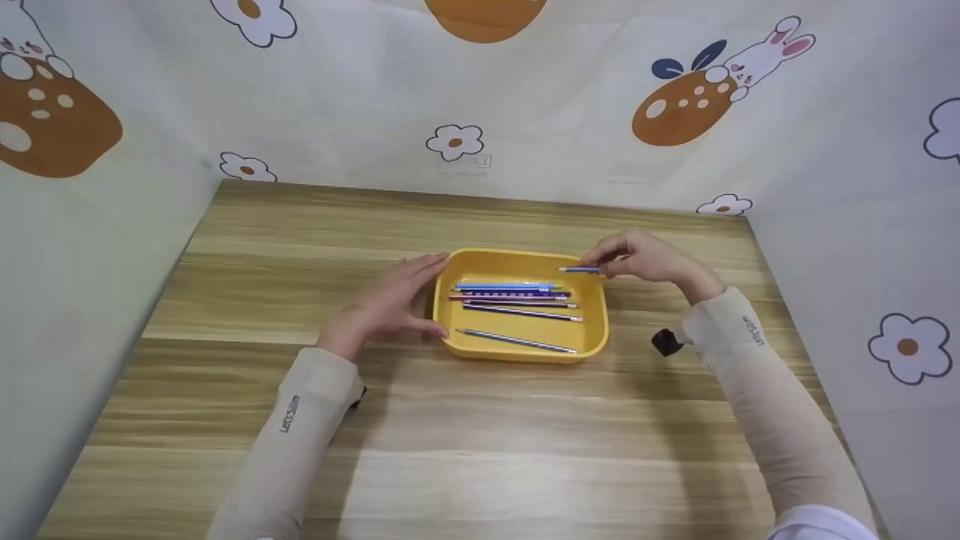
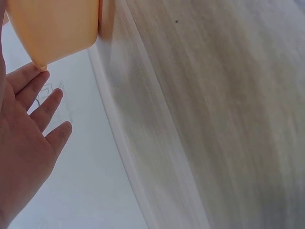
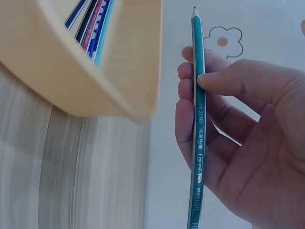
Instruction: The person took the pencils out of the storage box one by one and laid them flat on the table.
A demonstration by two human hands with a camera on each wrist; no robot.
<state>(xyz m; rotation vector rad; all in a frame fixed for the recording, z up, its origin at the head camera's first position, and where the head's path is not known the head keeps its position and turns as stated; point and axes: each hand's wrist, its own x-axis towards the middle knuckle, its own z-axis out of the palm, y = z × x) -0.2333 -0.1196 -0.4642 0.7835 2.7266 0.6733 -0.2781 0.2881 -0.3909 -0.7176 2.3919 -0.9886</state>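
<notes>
A yellow plastic box [image 1: 480, 264] stands on the table with several pencils inside. Most of these, such as the dark pencil [image 1: 523, 312], lie side by side across its middle, while a grey-green pencil [image 1: 517, 341] lies apart near the front wall. My left hand [image 1: 386, 300] is spread at the box's left end, fingertips and thumb at the rim; in the left wrist view its fingers are fairly straight. Over the back right corner, my right hand [image 1: 641, 256] pinches a teal pencil [image 3: 198, 124] between thumb and fingers. Its sharpened tip points left over the box in the head view.
The wood-grain table [image 1: 480, 435] reaches back to a pale curtain [image 1: 360, 97] printed with flowers and rabbits, which also hangs along both sides. A black wrist device [image 1: 666, 342] sticks out below the right sleeve.
</notes>
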